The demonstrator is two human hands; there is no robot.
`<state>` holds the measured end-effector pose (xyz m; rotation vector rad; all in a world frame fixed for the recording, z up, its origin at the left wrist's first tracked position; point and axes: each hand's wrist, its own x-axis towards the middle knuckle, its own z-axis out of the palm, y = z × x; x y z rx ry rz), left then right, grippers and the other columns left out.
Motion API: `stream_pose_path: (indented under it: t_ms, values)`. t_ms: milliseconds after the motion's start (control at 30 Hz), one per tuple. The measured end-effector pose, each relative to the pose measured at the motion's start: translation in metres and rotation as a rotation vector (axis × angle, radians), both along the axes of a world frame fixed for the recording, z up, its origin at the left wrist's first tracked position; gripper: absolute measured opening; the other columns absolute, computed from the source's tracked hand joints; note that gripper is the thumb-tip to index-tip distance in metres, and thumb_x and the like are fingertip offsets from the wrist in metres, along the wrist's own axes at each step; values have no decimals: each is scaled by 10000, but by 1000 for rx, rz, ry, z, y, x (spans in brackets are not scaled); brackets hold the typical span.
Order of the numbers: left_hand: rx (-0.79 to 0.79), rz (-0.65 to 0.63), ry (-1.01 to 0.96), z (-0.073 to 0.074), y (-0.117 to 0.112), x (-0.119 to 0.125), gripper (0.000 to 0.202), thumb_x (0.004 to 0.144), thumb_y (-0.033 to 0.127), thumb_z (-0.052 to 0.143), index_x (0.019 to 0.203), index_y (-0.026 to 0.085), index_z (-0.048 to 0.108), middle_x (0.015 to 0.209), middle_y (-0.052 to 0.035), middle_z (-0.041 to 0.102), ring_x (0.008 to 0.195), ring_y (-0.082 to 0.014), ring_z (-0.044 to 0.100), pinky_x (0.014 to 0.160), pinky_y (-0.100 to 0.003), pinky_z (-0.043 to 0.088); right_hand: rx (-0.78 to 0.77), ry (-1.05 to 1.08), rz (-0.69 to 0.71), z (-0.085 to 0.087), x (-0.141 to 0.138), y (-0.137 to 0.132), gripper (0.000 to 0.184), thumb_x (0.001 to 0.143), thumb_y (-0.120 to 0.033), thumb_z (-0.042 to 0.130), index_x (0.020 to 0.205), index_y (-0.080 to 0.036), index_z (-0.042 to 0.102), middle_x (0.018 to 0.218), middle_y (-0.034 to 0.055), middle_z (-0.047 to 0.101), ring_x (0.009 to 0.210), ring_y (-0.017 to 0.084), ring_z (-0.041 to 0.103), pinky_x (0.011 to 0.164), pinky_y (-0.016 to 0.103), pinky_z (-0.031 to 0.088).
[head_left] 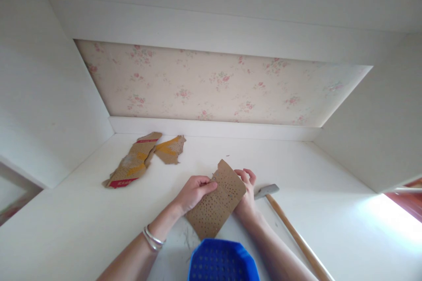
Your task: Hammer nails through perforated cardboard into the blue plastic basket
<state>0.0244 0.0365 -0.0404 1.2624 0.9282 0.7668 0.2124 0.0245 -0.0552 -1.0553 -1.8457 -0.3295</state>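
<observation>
A brown piece of cardboard, dotted with many small holes, is held tilted above the white surface. My left hand pinches its upper left edge, thumb on the front face; two silver bangles circle that wrist. Against the right edge and partly behind the sheet is my right hand, its fingers curled and its thumb hidden. Below the cardboard stands a blue plastic basket with a perforated bottom, cut off by the frame. Small grey bits lie on the surface beside it.
A hammer with a wooden handle and grey head lies to the right. Torn cardboard with red and yellow marks and a smaller torn piece lie back left. White panels and a flowered back wall enclose the space.
</observation>
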Motion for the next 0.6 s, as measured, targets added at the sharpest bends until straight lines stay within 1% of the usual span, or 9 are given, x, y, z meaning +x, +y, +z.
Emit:
stream_pose_path:
  t_ms: [200,300,367,433,500,533,600]
  values:
    - [0,-13,-14,3,0,-1,429,733,545,721,633,141,618,569,27,535,547,-118,449,542,-245,286,-4,-26,20,3,-2,-3,252,820,-47,513,665,-231,590,720,15,650,860,230,540,939,503,287]
    - [10,0,-35,4,-1,-1,436,737,555,718,631,147,605,570,23,552,546,-123,473,543,-246,304,-31,-42,2,1,-3,-3,243,818,-39,506,734,-234,624,738,20,654,860,231,546,938,504,284]
    - [20,13,-59,4,-2,0,433,749,560,708,656,148,612,606,7,589,573,-137,515,562,-250,341,-59,-46,-17,-2,-4,-1,231,812,-38,511,785,-227,640,763,25,663,842,224,550,934,495,290]
    - [44,33,-89,4,-3,0,391,752,535,723,752,151,645,697,-12,638,656,-156,570,626,-256,394,-88,-52,-34,-6,-4,1,208,809,-50,527,822,-217,650,796,33,673,818,217,549,929,488,293]
    - [79,77,-116,4,-4,1,363,757,490,743,919,177,658,803,-9,655,742,-156,595,706,-254,421,-112,-66,-40,-9,-5,3,191,807,-67,551,847,-217,662,810,36,679,817,217,547,928,482,290]
    - [97,106,-129,4,-5,1,383,764,470,746,1014,198,646,853,-4,652,764,-149,596,729,-249,425,-123,-75,-38,-11,-5,3,188,808,-75,566,860,-223,669,813,33,683,822,218,546,929,478,286]
    - [122,146,-141,4,-6,3,473,787,458,729,1186,237,601,960,-8,643,758,-134,592,730,-245,435,-142,-92,-27,-13,-4,4,187,811,-90,595,885,-239,681,821,27,690,837,222,546,927,472,283]
